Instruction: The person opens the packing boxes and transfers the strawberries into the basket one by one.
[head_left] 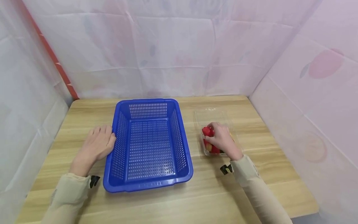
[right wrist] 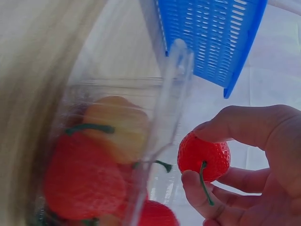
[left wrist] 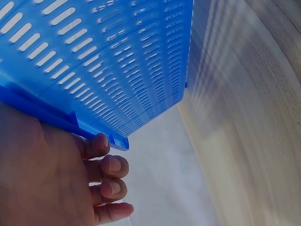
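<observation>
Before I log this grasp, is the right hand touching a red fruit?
Touching: the right wrist view shows the right hand pinching the red fruit in its fingers.

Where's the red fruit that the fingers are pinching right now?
Right of centre in the head view, the red fruit is pinched in the right hand, just over the clear plastic box and to the right of the blue basket.

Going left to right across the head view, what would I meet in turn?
Red strip on the wall sheet → left hand → blue perforated plastic basket → dimpled red fruit in the fingertips → right hand → faded red fruit print on the right-side sheet.
</observation>
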A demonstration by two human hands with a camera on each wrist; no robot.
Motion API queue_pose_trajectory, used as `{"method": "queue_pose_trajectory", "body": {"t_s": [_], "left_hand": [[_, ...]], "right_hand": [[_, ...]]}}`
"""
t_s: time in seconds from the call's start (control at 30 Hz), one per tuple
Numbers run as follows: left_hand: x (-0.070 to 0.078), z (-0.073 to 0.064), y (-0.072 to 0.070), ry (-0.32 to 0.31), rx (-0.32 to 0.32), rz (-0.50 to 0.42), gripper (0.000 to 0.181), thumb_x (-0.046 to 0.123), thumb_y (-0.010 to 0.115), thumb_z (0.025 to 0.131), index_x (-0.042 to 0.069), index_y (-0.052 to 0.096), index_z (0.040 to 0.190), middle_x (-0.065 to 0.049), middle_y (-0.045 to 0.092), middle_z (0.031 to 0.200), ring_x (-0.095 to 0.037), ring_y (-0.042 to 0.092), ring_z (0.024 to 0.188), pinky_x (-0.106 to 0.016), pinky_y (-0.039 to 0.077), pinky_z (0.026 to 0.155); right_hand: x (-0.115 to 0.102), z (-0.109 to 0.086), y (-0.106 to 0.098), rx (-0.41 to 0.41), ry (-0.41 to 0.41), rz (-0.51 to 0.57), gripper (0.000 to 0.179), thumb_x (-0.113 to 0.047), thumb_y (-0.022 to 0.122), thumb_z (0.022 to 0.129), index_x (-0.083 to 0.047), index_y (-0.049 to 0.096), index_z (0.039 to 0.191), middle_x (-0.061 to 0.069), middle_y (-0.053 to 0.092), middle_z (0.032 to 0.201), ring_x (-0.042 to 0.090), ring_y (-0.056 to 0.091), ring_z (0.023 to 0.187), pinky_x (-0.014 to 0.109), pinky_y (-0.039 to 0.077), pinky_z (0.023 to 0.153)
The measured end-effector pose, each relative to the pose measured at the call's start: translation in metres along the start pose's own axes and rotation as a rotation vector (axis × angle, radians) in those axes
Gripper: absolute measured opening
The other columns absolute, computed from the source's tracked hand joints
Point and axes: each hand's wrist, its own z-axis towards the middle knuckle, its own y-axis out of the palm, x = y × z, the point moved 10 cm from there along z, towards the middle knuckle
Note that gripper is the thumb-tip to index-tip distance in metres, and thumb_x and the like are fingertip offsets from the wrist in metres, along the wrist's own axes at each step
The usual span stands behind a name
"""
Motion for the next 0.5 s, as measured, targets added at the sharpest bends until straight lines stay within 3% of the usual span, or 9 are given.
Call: {"method": "queue_pose_trajectory", "body": {"t_s": [0.13,0.3,0.5], "left_hand": [[0.001,-0.001,0.002,0.005,0.000,0.001,0.021,0.019,0.034,0.102,0.002,0.044,0.094,-0.013,0.045,0.085,-0.034,0.042,0.080,-0.042,0.030,0.069],[-0.001,-0.001,0.004,0.008,-0.006,-0.008,0.022,0.020,0.035,0.102,0.002,0.045,0.095,-0.014,0.047,0.088,-0.035,0.043,0.084,-0.045,0.031,0.072],[-0.002,0.002,0.003,0.009,-0.009,-0.002,0.023,0.021,0.034,0.102,0.001,0.045,0.097,-0.014,0.047,0.088,-0.035,0.042,0.085,-0.046,0.031,0.074]], "right_hand": [[-0.006,0.003,-0.004,-0.001,0.009,0.030,0.044,-0.013,0.081,0.078,0.004,0.061,0.112,0.020,0.064,0.102,0.032,0.061,0.087,0.049,0.042,0.083],[-0.026,0.009,-0.012,-0.005,0.009,0.087,0.042,-0.015,0.077,0.080,0.001,0.061,0.116,0.015,0.063,0.098,0.022,0.059,0.066,0.036,0.051,0.061],[-0.061,0.025,-0.022,0.024,-0.060,0.123,0.042,-0.017,0.076,0.080,0.000,0.063,0.116,0.012,0.062,0.099,0.021,0.056,0.067,0.034,0.047,0.059]]}}
